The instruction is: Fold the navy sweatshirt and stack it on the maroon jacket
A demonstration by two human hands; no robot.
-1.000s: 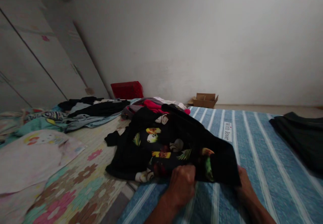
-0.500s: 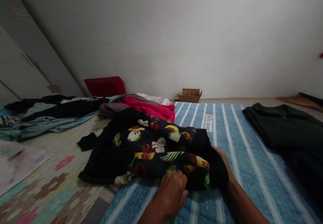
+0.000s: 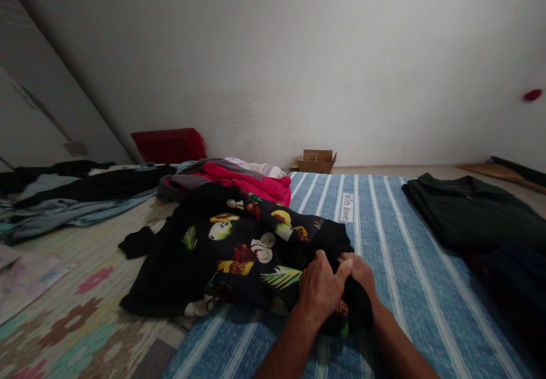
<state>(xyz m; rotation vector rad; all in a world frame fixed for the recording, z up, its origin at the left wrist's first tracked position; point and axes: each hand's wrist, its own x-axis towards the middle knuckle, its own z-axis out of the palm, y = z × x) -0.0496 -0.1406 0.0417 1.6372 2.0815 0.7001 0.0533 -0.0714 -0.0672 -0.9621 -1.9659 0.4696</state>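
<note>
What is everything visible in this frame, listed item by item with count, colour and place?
Printed garment: one, black with fruit and leaf print, centre, partly on the striped mat.
Striped mat: one, blue with white stripes, centre to right.
Floral mat: one, pale with pink and brown flowers, left foreground.
Pink garment: one, bright pink, behind the printed garment.
Dark folded clothes: a stack, dark green or black, right edge of the mat.
Loose clothes: several, black, grey and blue, far left.
Red box: one, against the wall.
Cardboard box: one, brown, open, by the wall.
Left hand: on the printed garment's near edge.
Right hand: beside the left, touching it, on the same garment.
</note>
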